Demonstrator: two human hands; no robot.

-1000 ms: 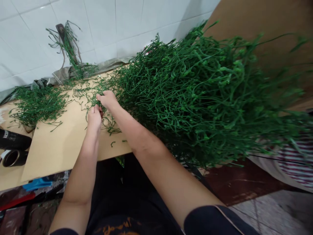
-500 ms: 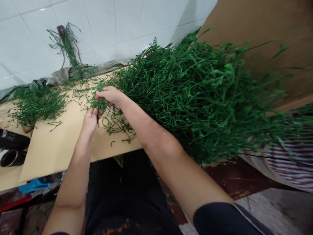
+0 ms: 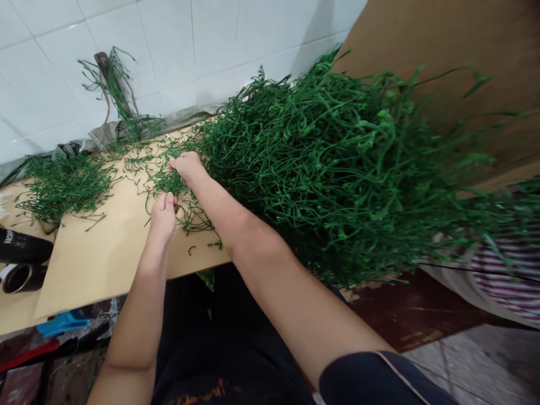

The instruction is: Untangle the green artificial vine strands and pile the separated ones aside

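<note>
Beneath a white tiled wall (image 3: 172,45), you are pinching green stems (image 3: 169,181) in your left hand (image 3: 163,215) and right hand (image 3: 189,167) beside a large heap (image 3: 312,169).

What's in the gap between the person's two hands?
A small tangle of thin green stems shows between the left hand and the right hand, above the tan board. You can see it in the head view.

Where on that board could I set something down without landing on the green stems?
The widest bare patch is the near-left part of the board, bordered by the left clump, the black bottle and the left forearm. It's crowded around the left hand and right hand, where loose stems run into the green heap.
</note>
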